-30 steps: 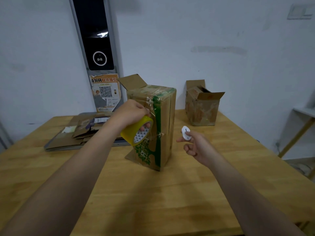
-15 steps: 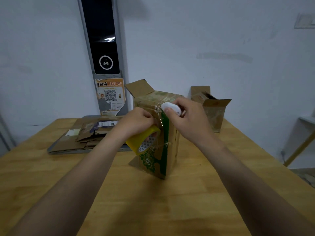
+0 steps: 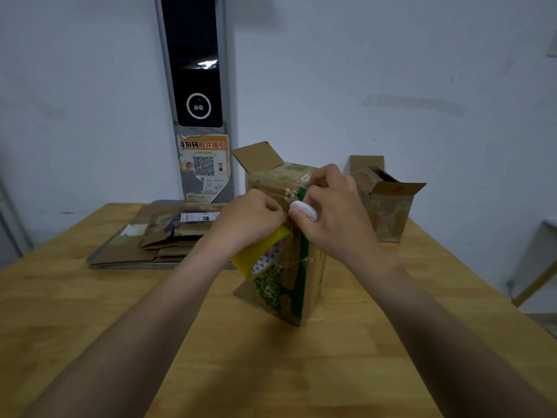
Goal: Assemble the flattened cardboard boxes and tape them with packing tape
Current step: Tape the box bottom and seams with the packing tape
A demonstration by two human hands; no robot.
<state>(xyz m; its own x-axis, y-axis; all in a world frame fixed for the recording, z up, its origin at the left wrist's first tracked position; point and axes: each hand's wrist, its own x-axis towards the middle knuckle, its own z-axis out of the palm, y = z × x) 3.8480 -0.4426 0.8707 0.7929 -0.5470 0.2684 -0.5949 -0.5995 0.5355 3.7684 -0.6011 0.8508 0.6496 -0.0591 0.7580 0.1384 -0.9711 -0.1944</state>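
Wooden worktop (image 3: pixel 90 312): upright box (image 3: pixel 286 236) between hands, left hand (image 3: pixel 253 215) gripping tape roll (image 3: pixel 260 254), right hand (image 3: pixel 334 212) grasping white cutter (image 3: pixel 303 210) at the strip.

Near table (image 3: pixel 211 357) bare; flattened boxes (image 3: pixel 156 239) crowd far left.

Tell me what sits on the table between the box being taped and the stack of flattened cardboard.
Nothing: the head view shows only bare wooden table between the upright box and the flattened cardboard stack, though the left hand and tape roll hang above that stretch.
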